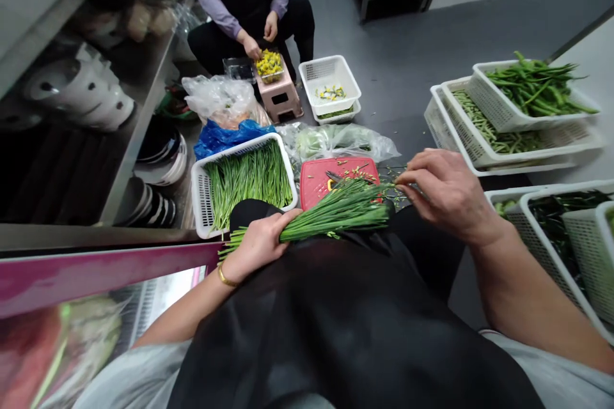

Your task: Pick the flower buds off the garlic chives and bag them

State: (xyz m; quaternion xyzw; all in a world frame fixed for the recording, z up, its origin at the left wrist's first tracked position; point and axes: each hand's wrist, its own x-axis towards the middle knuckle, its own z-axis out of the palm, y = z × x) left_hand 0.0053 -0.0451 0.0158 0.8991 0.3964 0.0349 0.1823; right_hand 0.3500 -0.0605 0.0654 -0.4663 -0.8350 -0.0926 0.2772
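Left hand closed round bunch of green chives — right hand pinching stalk tips. Bunch held above lap, just in front of red cutting board — white plastic basket beside.

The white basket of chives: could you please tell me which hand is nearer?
Left hand: at the near edge of the basket; right hand: far to its right, past the red cutting board.

Chive bundle before cutting board | chive basket left of board | stacked bean baskets right of board | stool behind, on floor
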